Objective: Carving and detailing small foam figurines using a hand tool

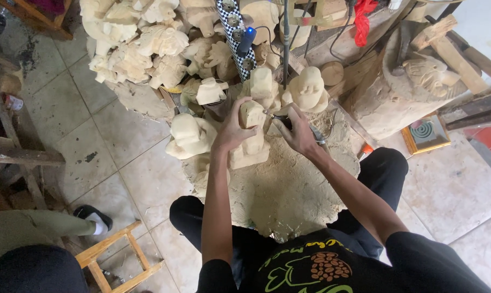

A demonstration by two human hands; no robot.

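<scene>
Gripped upright in the left hand (232, 130) is a pale wood carving (252, 114); a rotary tool (282, 120), clamped in the right hand (300, 133), is pointed leftward at it.

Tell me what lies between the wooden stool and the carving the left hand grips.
Head view: between the wooden stool and the carving in the left hand lie bare floor tiles and the sawdust heap's edge.

Both bare arms reach forward over the wood carving (252, 116); left hand (233, 127) clasps it, right hand (298, 130) curled just beside.
</scene>
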